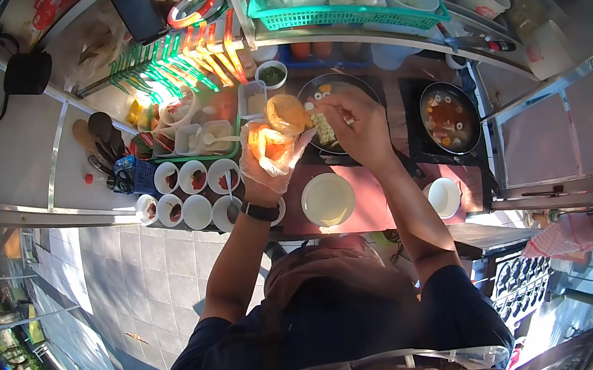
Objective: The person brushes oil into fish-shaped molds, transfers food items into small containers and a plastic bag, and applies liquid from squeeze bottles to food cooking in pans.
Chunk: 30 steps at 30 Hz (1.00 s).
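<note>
My left hand (270, 169), in a clear plastic glove, holds an open plastic bag (269, 146) with orange contents. A round tub with an orange-brown lid or contents (287, 113) sits against the bag; whether my fingers support it is unclear. Bare, my right hand (353, 124) is over the near pan (336, 81), fingertips pinched together beside the tub; I cannot tell whether they hold something. That pan contains noodles (324, 129) and sliced pieces in liquid. On the right, another pan (449, 117) holds reddish broth with rings and chunks. A pale bowl (327, 200) stands below my hands.
White cups (198, 211) with red paste in several stand at the left, beside a blue basket of utensils (135, 174). Behind them are ingredient tubs (220, 136). Another white bowl (442, 198) is at the right. A shelf with a green basket (347, 11) spans the back.
</note>
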Each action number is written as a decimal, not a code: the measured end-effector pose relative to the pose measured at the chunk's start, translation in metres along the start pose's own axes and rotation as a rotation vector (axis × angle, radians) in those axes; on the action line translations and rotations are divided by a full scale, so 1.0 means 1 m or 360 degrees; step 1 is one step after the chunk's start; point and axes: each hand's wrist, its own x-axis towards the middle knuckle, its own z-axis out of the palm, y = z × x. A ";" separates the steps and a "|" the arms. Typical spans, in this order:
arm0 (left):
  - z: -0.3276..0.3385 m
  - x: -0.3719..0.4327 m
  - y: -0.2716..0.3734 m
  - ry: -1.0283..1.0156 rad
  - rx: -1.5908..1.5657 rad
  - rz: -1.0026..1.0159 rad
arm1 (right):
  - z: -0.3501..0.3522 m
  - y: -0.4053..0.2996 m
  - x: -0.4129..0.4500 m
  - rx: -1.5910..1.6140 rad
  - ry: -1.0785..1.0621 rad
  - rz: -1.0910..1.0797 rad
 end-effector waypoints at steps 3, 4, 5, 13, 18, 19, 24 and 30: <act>-0.002 -0.001 0.004 0.0002 0.0054 -0.0039 | 0.009 0.001 -0.004 0.0000 -0.0050 -0.0078; -0.004 -0.001 0.005 0.0052 0.0064 -0.0031 | 0.011 0.002 -0.005 0.0025 -0.0060 -0.0155; -0.007 -0.001 0.005 0.0065 0.0085 -0.0022 | 0.012 0.002 -0.004 0.0024 -0.0057 -0.0153; -0.016 0.005 -0.004 0.0131 0.0033 -0.0046 | 0.015 0.030 -0.019 0.0401 -0.0058 0.0694; -0.010 0.011 -0.012 0.0096 0.0028 -0.0030 | -0.003 0.053 -0.018 0.0643 -0.0017 0.0947; -0.009 0.012 -0.013 0.0078 0.0026 -0.0017 | -0.003 0.062 -0.020 0.0661 -0.0003 0.0900; -0.018 0.020 -0.017 0.0147 0.0102 0.0056 | -0.020 0.071 -0.018 0.0179 0.0290 0.0732; -0.025 0.020 -0.019 0.0078 0.0117 0.0030 | -0.026 0.060 -0.014 0.0145 0.0169 0.0421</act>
